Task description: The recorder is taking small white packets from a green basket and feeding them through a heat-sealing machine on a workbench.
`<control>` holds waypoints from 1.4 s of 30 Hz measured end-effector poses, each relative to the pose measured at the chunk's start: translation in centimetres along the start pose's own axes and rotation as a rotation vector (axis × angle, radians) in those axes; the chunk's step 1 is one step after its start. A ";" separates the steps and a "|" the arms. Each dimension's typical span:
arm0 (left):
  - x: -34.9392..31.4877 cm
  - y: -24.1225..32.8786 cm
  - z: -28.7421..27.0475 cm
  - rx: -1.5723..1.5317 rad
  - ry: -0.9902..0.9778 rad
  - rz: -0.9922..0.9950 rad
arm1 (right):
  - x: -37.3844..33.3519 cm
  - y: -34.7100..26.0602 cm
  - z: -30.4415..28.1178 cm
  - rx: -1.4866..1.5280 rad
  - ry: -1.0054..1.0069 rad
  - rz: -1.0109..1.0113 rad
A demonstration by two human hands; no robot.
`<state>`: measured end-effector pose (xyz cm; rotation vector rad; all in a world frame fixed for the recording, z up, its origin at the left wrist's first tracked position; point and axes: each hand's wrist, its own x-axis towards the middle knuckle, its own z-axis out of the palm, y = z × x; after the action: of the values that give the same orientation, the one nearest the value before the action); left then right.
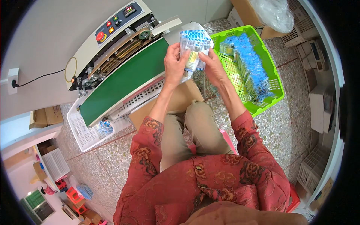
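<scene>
Between both hands, above my knees, is a small stack of clear plastic packets (194, 43) with blue-and-white striped tops and something yellowish inside. My left hand (175, 63) pinches the stack's left edge, thumb on the front. From the right, my right hand (213, 67) grips the other edge, its thumb also on top. How many packets are in the stack cannot be made out. Behind them stands a white rounded tray (192, 26) at the end of a sealing machine with a green conveyor belt (127, 80). To the right, a bright green basket (249, 30) holds rows of similar blue-topped packets (251, 63).
The machine's control panel (120, 20) has a red knob and lit buttons. Below the belt sits a white crate (83, 140) holding some packets (105, 127), beside a cardboard box (150, 108). Farther right are a carton (249, 15) with a clear plastic bag (273, 15) and stacked crates.
</scene>
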<state>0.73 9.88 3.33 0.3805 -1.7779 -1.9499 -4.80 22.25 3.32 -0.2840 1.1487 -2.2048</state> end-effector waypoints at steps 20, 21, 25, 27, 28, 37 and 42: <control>6.6 1.3 -2.2 0.127 -0.230 0.179 | 7.7 -2.0 -1.3 -0.717 -0.280 -0.373; 6.6 0.3 -2.2 0.123 -0.233 0.178 | 7.8 -1.3 -2.0 -0.820 -0.279 -0.424; 5.9 -2.8 -4.0 0.367 -0.267 0.174 | 7.4 0.5 -2.2 -0.926 -0.361 -0.257; 5.5 -3.0 -3.7 0.447 -0.291 0.181 | 7.7 0.8 -2.7 -0.927 -0.356 -0.304; 5.6 -2.9 -3.6 0.446 -0.292 0.180 | 7.8 0.9 -2.9 -0.926 -0.352 -0.350; 5.9 -2.3 -2.6 0.454 -0.256 0.192 | 8.5 1.4 -2.4 -0.974 -0.293 -0.373; 6.0 -2.8 -3.1 0.520 -0.193 0.228 | 7.8 0.8 -2.5 -1.018 -0.303 -0.282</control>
<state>-3.23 4.31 0.84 0.1465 -2.3363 -1.3909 -11.62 18.73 0.47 -1.2035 2.0403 -1.5063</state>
